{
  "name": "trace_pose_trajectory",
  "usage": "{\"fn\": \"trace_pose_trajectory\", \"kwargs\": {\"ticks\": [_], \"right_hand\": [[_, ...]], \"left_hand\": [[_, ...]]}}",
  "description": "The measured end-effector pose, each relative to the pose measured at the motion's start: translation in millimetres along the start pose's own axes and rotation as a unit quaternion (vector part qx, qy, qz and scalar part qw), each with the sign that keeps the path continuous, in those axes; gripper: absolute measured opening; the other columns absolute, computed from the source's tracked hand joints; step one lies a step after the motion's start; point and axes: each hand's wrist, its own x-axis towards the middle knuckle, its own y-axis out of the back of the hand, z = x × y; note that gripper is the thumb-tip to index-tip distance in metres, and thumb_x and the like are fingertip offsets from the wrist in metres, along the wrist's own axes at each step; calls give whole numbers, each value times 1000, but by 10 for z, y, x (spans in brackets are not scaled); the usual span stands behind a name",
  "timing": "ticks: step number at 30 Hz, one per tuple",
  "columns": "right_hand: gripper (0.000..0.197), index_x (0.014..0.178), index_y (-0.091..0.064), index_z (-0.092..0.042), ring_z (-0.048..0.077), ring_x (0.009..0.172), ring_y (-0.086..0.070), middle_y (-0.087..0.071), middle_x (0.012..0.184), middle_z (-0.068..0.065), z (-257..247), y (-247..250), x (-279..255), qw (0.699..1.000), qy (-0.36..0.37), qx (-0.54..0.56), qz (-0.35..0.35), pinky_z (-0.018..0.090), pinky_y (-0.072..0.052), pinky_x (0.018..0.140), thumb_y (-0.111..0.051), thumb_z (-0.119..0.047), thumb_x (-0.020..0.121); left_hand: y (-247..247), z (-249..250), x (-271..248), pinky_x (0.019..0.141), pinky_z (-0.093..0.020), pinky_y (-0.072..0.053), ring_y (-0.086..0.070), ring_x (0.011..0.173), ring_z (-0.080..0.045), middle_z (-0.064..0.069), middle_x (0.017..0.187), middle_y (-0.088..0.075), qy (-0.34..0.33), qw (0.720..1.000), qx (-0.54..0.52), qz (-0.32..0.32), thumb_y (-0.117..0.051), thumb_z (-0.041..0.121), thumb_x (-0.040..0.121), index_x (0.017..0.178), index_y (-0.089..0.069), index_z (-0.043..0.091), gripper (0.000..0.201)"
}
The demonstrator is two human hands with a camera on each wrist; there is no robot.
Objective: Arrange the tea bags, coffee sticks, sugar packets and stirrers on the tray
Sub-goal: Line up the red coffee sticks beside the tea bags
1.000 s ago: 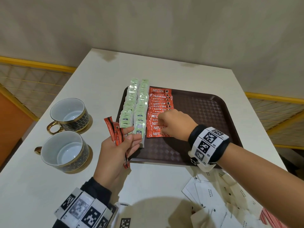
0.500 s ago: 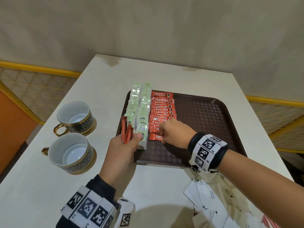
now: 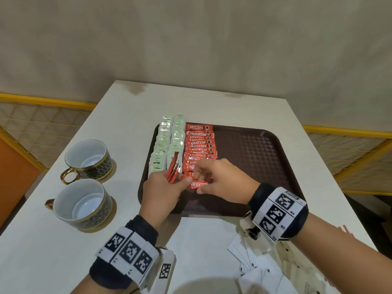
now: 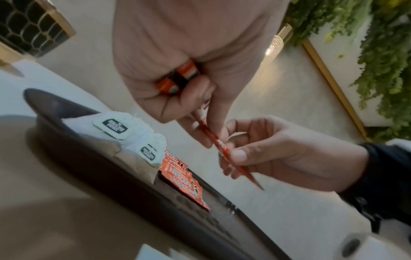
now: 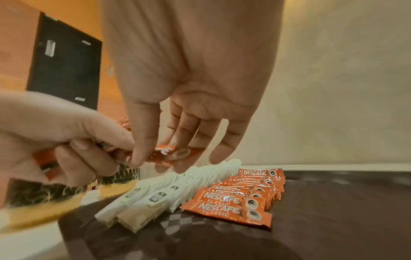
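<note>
Red coffee stick (image 3: 198, 184) held in the air just above the near end of the coffee row (image 3: 199, 145) on the brown tray (image 3: 265, 158), pinched from both ends: right hand (image 3: 222, 181) has thumb and fingertips curled onto it, left hand (image 3: 163, 192) thumb and forefinger nip its other end. Left hand also clutches a small bundle of spare sticks (image 3: 174, 168) in its curled fingers, their tips poking up over the tea bags (image 3: 169, 143). Tea bags sit in two overlapping rows along the tray's left side, far ends hanging over the tray's back rim; coffee row lies just right of them, touching. Right half of the tray bare checkered surface. Left wrist view shows the held stick edge-on (image 4: 224, 149), both hands on it, the tea bags (image 4: 124, 130) and coffee row (image 4: 184, 183) below. Right wrist view: held stick (image 5: 175, 154) mostly covered by fingers, blurred. On the table (image 3: 106, 128) left of the tray, well apart, two dark cups with gold rims: far cup (image 3: 88, 160), near cup (image 3: 81, 204). Near right corner, a loose pile of white packets (image 3: 265, 266), partly hidden under the right wrist band and cut off by the frame bottom; print too small to read. Something thin and red (image 3: 347, 231) at the right forearm edge, mostly hidden, cannot tell what it is. Both hands cover the nearest sticks of the coffee row.
</note>
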Motion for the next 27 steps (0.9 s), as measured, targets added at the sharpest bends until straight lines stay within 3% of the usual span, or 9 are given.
{"fn": "trace_pose_trajectory", "kwargs": {"ticks": [2,4,9,12,14,17,22,25,27], "right_hand": [[21,96,-66,-18,20,77,-64,-66,85,3,62,33,-37,993,-15,114,14,35,-55,74,-78,-14,79],[17,98,-70,-4,30,79,-70,-72,89,16,115,96,-77,971,-41,235,21,37,-59,76,-75,-6,82],[14,100,-69,6,17,71,-70,-73,88,17,143,122,-127,929,-72,362,-8,26,-59,72,-65,0,88],[16,103,-72,2,20,77,-67,-72,95,20,248,104,-73,957,-79,280,-17,29,-58,73,-67,-3,88],[15,100,-76,-4,18,82,-66,-73,95,14,329,87,-2,985,-83,148,-12,31,-56,79,-71,-5,86],[5,86,-77,-8,12,79,-68,-73,87,2,389,47,88,991,-123,45,17,27,-56,78,-74,-7,83],[13,74,-71,-18,16,74,-67,-69,78,-3,396,-22,167,985,-161,-59,35,39,-58,78,-72,-7,80],[12,78,-68,-20,19,78,-66,-68,83,-1,342,-26,223,983,-151,-107,20,39,-58,78,-69,-8,82],[11,81,-69,-19,21,81,-65,-68,87,0,310,-26,262,980,-138,-140,18,39,-57,77,-65,-10,84]], "left_hand": [[18,19,-7,81,-39,-57,-69,87,-19,1,88,-74,10,999,-44,-8,-77,31,79,84,-73,19,13],[60,61,-20,70,-31,-55,-68,79,-15,1,85,-74,13,995,-95,-11,-76,27,81,82,-72,20,8],[127,121,-38,46,-18,-37,-51,51,-4,3,69,-65,40,989,-141,-31,-72,26,84,85,-70,11,15],[113,110,-67,46,-14,-39,-53,52,-3,5,75,-67,31,991,-123,-31,-70,27,85,90,-70,17,12],[133,85,-57,53,-16,-42,-60,64,-3,5,79,-70,14,995,-100,-3,-71,28,84,90,-72,19,11],[192,40,-25,61,-20,-44,-65,82,-8,5,87,-73,15,995,-90,26,-71,27,84,85,-74,20,8],[224,21,-37,53,-17,-41,-61,61,-3,9,66,-69,28,994,-106,26,-69,29,86,80,-72,18,13],[213,5,-28,39,-14,-33,-44,41,-2,12,50,-53,74,984,-159,-20,-62,28,91,101,-68,8,23],[193,3,-15,38,-14,-31,-36,43,-4,10,51,-43,99,974,-195,-55,-58,27,95,121,-55,0,37]]}}
